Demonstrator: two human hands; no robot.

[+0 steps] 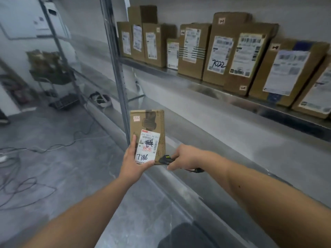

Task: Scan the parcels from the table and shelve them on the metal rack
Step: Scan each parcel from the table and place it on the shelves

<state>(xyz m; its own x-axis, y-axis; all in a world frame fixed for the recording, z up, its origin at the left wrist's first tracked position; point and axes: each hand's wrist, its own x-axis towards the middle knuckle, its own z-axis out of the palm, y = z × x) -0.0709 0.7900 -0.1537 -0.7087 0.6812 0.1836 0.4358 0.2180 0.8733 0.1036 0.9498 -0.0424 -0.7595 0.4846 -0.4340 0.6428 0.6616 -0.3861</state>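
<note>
metal rack (232,97) — parcel (147,126) in left hand (132,163)

I see a grey concrete floor (59,176) with loose black and white cables (26,185) trailing across it. Beyond the cables a small cart (48,72) stands piled with blurred goods. Just right of the cart, a white bundle (102,101) lies on the floor.

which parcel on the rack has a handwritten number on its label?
The upright brown box mid-row on the upper shelf: "7022" is penned in black low on its white label. The other shelved boxes show printed labels only. The "7786" parcel is in the left hand, not shelved.
</note>
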